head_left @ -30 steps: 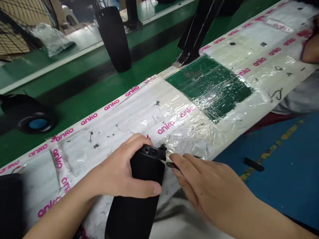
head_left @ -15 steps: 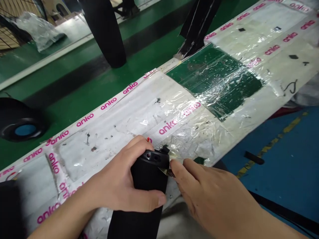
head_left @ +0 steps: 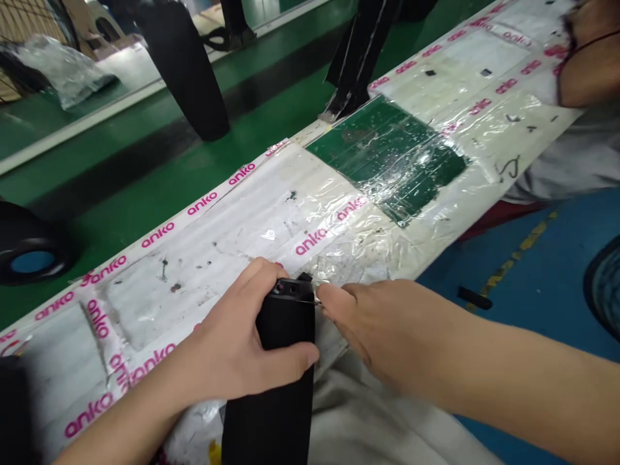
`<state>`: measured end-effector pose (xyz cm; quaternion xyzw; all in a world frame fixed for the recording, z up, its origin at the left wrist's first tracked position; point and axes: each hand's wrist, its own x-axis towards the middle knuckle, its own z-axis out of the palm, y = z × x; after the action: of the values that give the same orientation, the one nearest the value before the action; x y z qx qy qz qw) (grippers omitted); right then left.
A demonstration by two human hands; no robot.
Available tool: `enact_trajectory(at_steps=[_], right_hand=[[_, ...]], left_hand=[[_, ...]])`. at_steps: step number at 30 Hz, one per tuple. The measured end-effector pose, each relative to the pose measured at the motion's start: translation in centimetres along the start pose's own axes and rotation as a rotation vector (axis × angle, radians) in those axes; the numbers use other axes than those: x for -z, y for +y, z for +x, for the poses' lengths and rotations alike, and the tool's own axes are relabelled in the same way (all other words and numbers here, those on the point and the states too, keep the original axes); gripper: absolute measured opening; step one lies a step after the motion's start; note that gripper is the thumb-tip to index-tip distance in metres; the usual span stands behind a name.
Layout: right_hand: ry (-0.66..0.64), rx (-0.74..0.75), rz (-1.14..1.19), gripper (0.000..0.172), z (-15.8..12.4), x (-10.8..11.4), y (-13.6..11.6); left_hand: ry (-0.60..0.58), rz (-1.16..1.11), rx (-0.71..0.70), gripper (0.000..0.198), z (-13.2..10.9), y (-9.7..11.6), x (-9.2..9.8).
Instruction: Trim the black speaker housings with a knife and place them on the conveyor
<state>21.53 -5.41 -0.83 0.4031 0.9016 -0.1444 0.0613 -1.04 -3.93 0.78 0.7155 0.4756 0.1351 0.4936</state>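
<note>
My left hand [head_left: 237,342] wraps round a long, flat black fabric-covered piece [head_left: 268,420], the thumb lying across its face. At the piece's upper end sits a black plastic cap [head_left: 292,289] with small holes in it. My right hand [head_left: 382,329] is closed at the cap's right edge. A thin metal tool [head_left: 314,303] sticks out from its fingertips against the seam of cap and fabric; most of it is hidden in the hand, and its kind cannot be made out.
A white bench [head_left: 242,206] with pink-printed tape runs diagonally, with a bare green patch [head_left: 387,155]. Beyond it a green surface [head_left: 121,161] carries similar black pieces [head_left: 188,77]. Another person's arm [head_left: 591,71] rests at upper right. A black strip [head_left: 475,298] lies on the blue floor [head_left: 523,271].
My right hand and the thin tool have shifted left and slightly up along the cap's edge. The view has swung a little right, bringing another person's arm into sight.
</note>
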Motion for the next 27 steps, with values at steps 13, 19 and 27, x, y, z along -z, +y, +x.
enact_trajectory(at_steps=[13,19,27], right_hand=[[0.437,0.066,-0.101,0.023,-2.4,-0.6,0.1],[0.41,0.084,-0.163,0.03,-0.8,-1.2,-0.1],[0.334,0.078,-0.104,0.043,-0.7,-1.0,-0.2]], left_hand=[[0.124,-0.051,0.055,0.036,-0.6,0.2,-1.2],[0.116,-0.093,0.047,0.035,-0.5,0.1,-1.1],[0.125,-0.074,0.007,0.032,-0.5,-0.2,-1.3]])
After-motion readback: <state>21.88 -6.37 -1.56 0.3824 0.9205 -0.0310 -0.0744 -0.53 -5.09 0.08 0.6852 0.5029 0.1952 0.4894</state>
